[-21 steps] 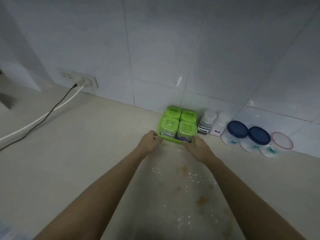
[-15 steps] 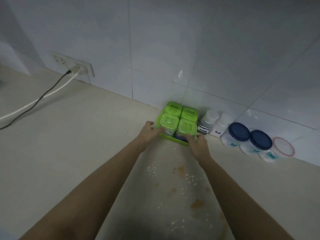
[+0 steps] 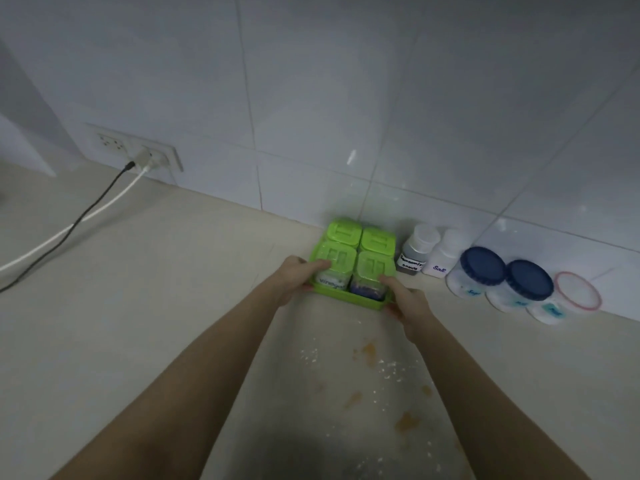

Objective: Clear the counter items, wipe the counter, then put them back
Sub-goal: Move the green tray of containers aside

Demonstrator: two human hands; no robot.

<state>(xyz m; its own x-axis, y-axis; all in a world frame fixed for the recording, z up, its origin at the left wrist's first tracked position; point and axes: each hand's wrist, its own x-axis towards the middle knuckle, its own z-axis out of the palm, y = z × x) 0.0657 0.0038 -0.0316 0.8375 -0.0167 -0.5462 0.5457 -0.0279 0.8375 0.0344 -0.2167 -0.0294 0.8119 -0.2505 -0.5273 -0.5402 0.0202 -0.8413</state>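
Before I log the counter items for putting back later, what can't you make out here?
Head view only:
- Labels on the blue-lidded jars: too small and blurred to read.
- Green tray: near corners covered by the left hand and right hand.
- Rear two green containers: contents hidden behind the front pair.

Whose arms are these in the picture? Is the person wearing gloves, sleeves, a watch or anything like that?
Both arms are bare from the bottom edge of the frame to the fingers: no sleeves show. The left hand and right hand wear no gloves, and no watch, bracelet or ring can be seen. The fingers look slim with short nails, though the picture is too soft for finer detail.
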